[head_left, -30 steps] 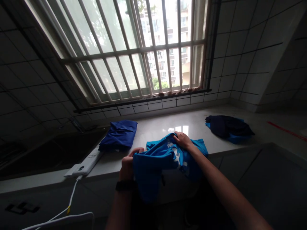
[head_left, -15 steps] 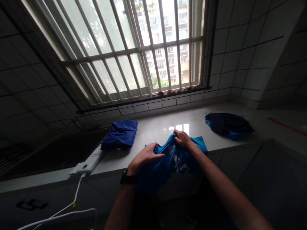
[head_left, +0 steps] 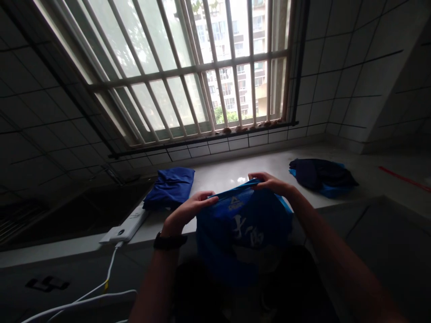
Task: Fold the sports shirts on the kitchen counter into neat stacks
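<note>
i see the bright blue shirt (head_left: 242,229) lifted off the surface (head_left: 222,177) now, where a moment ago it lay bunched under both hands. my left hand (head_left: 190,211) pinches the left end of its upper edge, my right hand (head_left: 271,183) pinches the right end, and the edge is stretched taut between them with the printed front hanging over the near rim. to the far left lies a folded dark blue garment (head_left: 170,187), beside a white power strip (head_left: 126,228); far right sits a dark heap of clothes (head_left: 319,177).

Barred window (head_left: 208,72) backlights dim tiled walls (head_left: 340,76), pale counter (head_left: 235,172).
</note>
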{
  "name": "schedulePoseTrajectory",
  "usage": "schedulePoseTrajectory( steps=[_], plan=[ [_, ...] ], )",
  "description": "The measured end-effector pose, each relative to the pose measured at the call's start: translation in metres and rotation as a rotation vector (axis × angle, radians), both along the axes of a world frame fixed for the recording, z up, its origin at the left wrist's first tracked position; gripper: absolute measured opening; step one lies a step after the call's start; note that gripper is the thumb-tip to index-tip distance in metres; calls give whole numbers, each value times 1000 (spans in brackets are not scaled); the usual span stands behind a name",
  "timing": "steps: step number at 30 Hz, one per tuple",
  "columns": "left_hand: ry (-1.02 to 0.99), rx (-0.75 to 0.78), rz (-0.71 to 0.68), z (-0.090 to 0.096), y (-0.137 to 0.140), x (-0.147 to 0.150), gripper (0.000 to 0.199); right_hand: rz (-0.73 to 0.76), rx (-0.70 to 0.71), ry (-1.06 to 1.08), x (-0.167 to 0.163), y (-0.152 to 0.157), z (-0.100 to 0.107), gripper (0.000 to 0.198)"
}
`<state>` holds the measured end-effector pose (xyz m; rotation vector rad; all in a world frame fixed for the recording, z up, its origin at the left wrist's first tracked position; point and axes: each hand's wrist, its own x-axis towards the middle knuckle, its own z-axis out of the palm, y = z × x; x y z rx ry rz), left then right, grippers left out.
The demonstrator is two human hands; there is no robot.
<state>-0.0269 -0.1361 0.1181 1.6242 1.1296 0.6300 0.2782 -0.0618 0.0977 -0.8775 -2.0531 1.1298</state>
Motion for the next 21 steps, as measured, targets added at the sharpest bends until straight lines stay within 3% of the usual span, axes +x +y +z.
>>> schedulePoseTrajectory(
  steps=[2,5,8,11,13,15,17,19,21],
  plan=[
    [98,-7,-45,15,0,-9,44,110,-41,26,12,-2,24,35],
    [222,91,-79,34,0,-14,36,270,-131,-201,24,-7,54,40],
    [178,443,280,48,-1,-12,24,361,-163,-353,33,-12,75,40],
    [245,742,627,56,4,-10,11,110,114,-134,41,-8,85,33],
    [400,811,648,58,10,-9,8,-195,336,-68,42,0,85,24],
    [544,847,628,55,18,-8,7,-402,446,-183,37,9,80,21],
    [624,911,660,49,23,-6,9,-483,491,-318,31,16,73,25],
    [635,946,713,44,26,-4,12,-588,563,-313,26,18,68,30],
    [573,860,693,42,25,-4,14,-665,565,-282,27,15,65,29]
  ],
)
